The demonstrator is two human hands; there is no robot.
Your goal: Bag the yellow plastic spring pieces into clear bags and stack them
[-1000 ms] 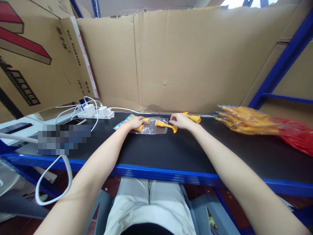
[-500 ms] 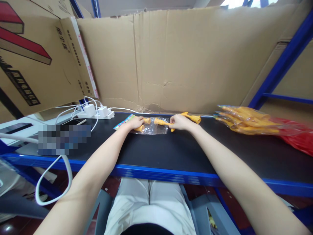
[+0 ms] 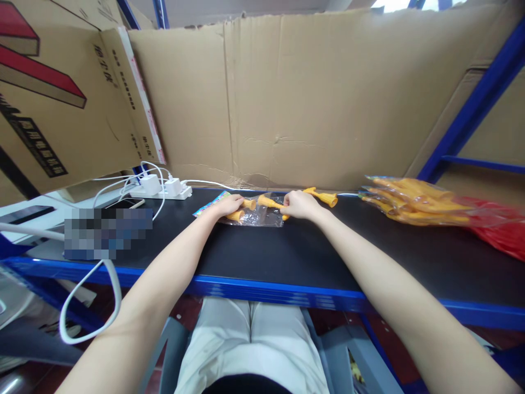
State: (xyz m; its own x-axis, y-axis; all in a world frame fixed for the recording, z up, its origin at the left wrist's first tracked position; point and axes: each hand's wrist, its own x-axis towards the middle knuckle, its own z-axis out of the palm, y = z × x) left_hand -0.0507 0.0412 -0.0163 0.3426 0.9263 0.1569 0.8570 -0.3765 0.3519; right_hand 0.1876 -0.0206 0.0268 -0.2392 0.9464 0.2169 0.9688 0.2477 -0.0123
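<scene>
- Two hands work far back on the black tabletop (image 3: 287,251).
- The left hand (image 3: 227,206) lies flat and loosely curled on one clear plastic bag (image 3: 262,216), pressing its left end down. The bag has a bright printed card (image 3: 207,203) at that end.
- Two small orange toy pieces (image 3: 241,210) sit in the bag, just beside the left hand's fingers.
- The right hand (image 3: 298,204) is closed around one long orange toy (image 3: 268,202), whose tip is at the bag's open end.
- One more orange toy (image 3: 324,197) lies on the tabletop just behind the right hand.
- One heap of filled toy bags (image 3: 414,202) lies at the right, on a red plastic bag (image 3: 498,232). I cannot count them.
- One white power strip (image 3: 161,189) with two plugs and some white cables sits at the back left.
- A cardboard wall (image 3: 311,98) stands right behind the hands, so little room is left there.
- The near half of the tabletop is bare, up to its blue front edge (image 3: 279,291).
</scene>
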